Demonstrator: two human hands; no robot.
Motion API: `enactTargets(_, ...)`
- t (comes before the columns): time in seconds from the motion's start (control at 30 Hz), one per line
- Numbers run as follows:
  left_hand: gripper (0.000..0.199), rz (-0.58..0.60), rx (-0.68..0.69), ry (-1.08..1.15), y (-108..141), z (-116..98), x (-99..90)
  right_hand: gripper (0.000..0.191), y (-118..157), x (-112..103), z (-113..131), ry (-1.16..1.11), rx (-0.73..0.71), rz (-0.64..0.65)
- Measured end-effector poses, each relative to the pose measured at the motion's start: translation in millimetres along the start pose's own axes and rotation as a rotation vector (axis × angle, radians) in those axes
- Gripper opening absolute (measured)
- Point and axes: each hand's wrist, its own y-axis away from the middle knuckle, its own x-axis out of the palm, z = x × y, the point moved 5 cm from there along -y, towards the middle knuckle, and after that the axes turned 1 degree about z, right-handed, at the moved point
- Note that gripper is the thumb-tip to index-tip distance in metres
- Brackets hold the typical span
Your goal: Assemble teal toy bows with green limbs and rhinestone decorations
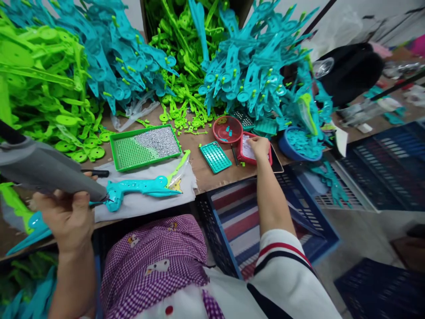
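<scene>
At the left, my left hand (pixel 71 217) is closed around a grey electric screwdriver (pixel 59 166). The screwdriver's tip meets the end of a turquoise plastic part (pixel 139 186) lying on a pale cloth (pixel 179 201). A narrow lime-green piece (pixel 178 168) sticks up from the far end of that part, beside clear film. My right hand (pixel 260 146) reaches into a small red basket (pixel 255 161) of whitish bits. Its fingers point down and are pressed together; what they pinch, if anything, is hidden.
A green tray (pixel 129 150) of small silvery screws stands behind the cloth. Nearby are a turquoise perforated tray (pixel 215 157), a round red dish (pixel 227 129) and a blue bowl (pixel 300 144) of turquoise pieces. Tall heaps of turquoise parts (pixel 245 66) and green parts (pixel 40 66) line the back.
</scene>
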Motion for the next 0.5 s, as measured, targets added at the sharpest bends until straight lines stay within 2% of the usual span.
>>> enactTargets(0.13, 0.040, -0.032, 0.015, 0.014, -1.1, -5.9, 3.8, 0.022, -0.7, -11.3, -9.4, -0.094, -0.011, -0.089)
enactTargets(0.23, 0.039, -0.074, 0.078, 0.011, -5.8, -9.6, 7.1, 0.025, 1.0, -10.3, -14.3, -0.177, 0.020, -0.028)
enactTargets(0.3, 0.040, -0.092, 0.110, 0.016, -9.8, -10.2, 10.1, 0.025, 1.1, -11.7, -14.3, -0.226, -0.010, -0.036)
enactTargets(0.4, 0.041, -0.105, 0.119, 0.067, -16.9, -6.0, 14.4, 0.023, -2.4, -18.5, -12.3, -0.202, -0.096, -0.074)
enactTargets(0.5, 0.043, -0.111, 0.150, 0.091, -25.2, 3.2, 17.1, 0.023, 1.5, -30.0, -7.4, -0.216, -0.105, -0.072)
